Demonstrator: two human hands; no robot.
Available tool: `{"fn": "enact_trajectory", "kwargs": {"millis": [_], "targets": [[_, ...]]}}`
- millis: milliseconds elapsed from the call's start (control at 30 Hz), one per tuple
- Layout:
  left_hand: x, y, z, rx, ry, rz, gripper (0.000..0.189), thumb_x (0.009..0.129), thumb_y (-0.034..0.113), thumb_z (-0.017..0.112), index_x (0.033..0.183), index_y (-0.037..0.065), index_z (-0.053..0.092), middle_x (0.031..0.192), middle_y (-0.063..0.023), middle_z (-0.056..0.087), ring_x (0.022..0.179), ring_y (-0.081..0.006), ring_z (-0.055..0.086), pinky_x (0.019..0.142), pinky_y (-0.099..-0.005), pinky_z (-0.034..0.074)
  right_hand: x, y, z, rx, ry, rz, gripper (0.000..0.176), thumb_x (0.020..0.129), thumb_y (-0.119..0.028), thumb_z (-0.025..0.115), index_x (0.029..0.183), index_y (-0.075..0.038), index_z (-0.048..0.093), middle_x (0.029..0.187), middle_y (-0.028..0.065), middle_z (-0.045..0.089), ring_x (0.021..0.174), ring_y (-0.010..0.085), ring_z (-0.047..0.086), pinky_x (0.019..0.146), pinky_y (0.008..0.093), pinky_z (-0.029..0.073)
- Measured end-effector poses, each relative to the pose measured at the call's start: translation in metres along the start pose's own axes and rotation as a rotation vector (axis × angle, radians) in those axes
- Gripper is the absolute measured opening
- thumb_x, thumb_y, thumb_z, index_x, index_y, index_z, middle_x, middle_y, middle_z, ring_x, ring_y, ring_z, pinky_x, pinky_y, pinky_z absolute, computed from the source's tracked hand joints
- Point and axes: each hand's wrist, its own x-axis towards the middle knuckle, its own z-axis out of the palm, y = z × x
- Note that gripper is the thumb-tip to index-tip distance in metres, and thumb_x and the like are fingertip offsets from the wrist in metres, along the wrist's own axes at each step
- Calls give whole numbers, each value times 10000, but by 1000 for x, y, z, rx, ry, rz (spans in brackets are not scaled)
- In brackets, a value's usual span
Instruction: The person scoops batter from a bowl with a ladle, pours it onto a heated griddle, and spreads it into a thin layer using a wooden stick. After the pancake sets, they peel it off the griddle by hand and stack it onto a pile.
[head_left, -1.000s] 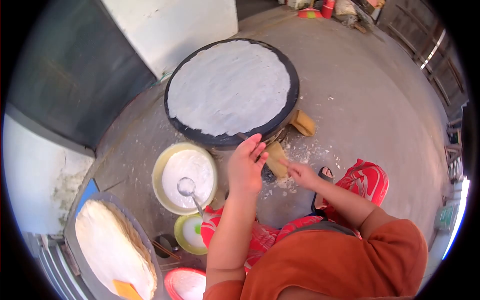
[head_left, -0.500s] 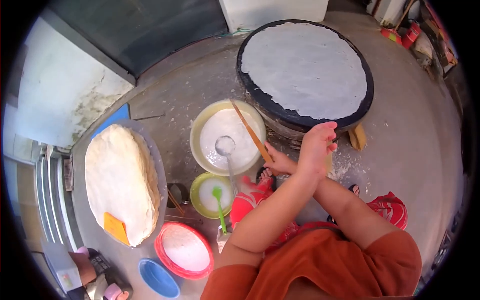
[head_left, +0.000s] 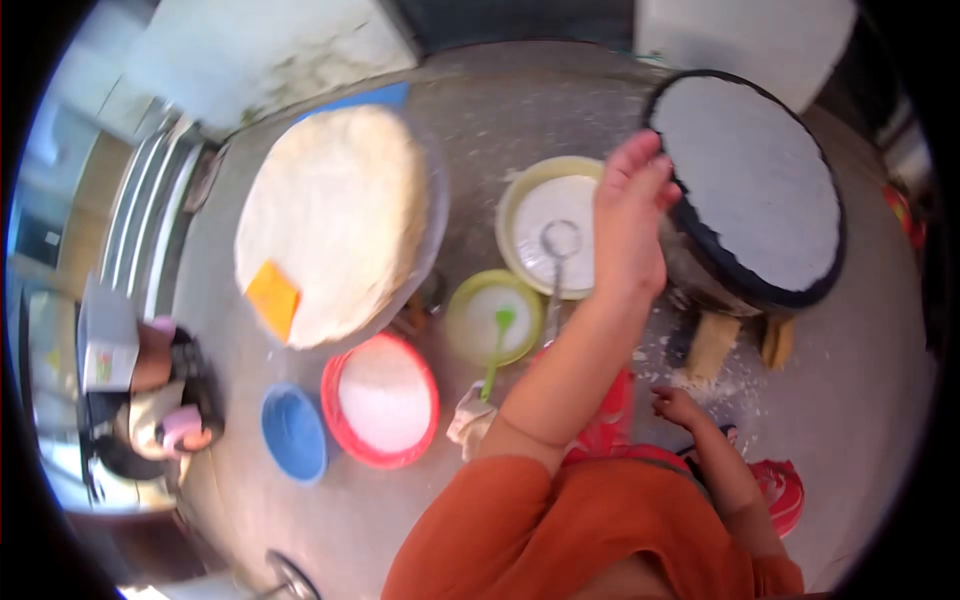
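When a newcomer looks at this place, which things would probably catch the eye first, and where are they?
Probably the thick pale stack at upper left, with an orange piece lying on it. Next comes the round black griddle at upper right, its top mostly covered by a white layer. Between them, the raised left hand partly hides a yellowish bowl.

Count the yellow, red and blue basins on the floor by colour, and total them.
Yellow: 2 (large pale-yellow round basin, smaller yellow-green round basin)
Red: 1 (bright red round basin)
Blue: 1 (small blue round basin)
Total: 4
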Motion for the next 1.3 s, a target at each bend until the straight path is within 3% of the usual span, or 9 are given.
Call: {"fn": "enact_trajectory", "kwargs": {"millis": [133,300,467,500,700,900,1000,1167,1300], "targets": [[6,59,-98,730,375,805,282,801,92,519,1068,6,487,987,-62,502,746,-123,490,652,-266,432,-14,30,2,130,15,51,407,779,-136,518,1156,10,474,830,126,611,649,165,604,577,274,464],[-22,163,-248,1761,879,1001,210,769,165,565,936,39,564,962,-132,557,867,-299,545,734,-357,442,-20,32,-2,210,33,124,414,787,-125,516,1175,8,455,821,106,600,636,162,597,529,261,449],[-64,256,-381,2282,1392,-14,307,811,372,512,921,87,547,936,-118,584,833,-283,592,672,-383,475,-20,27,1,215,73,79,392,784,-125,518,1151,8,481,809,115,611,630,153,596,542,263,456],[-76,264,-397,2239,1404,49,361,807,421,498,911,81,555,888,-121,604,809,-291,602,660,-394,481,-20,26,3,257,109,86,392,784,-125,518,1151,8,481,809,115,611,630,153,596,542,263,456],[-94,277,-399,2563,1168,-182,298,830,335,467,833,67,598,838,-136,617,801,-277,607,662,-380,491,-23,23,2,-54,184,32,390,749,-224,537,1101,-56,542,887,151,619,758,242,611,717,321,465],[-98,314,-420,2506,1052,450,243,806,213,470,780,8,599,721,-154,617,698,-315,606,603,-404,485,-27,21,0,-171,184,54,408,727,-288,534,1094,-114,560,1037,144,571,963,293,538,840,352,410],[-109,316,-325,2535,1129,353,196,804,165,469,790,7,584,715,-154,608,659,-325,595,572,-402,479,-20,26,-1,-235,264,-72,378,759,-278,527,1103,-126,555,853,120,626,752,221,609,707,333,465],[-104,262,-231,2410,719,1046,115,780,53,463,772,5,568,730,-168,584,644,-334,568,556,-396,458,-52,-71,-40,-72,478,-330,309,738,-237,589,999,-78,550,931,130,591,860,288,571,745,351,452],[-87,166,-168,2343,25,1133,158,717,0,497,867,14,542,710,-144,537,631,-313,517,562,-393,435,-91,-167,-65,-69,765,-760,502,703,-194,640,1140,-87,416,1139,136,460,991,278,505,809,347,424]]}}
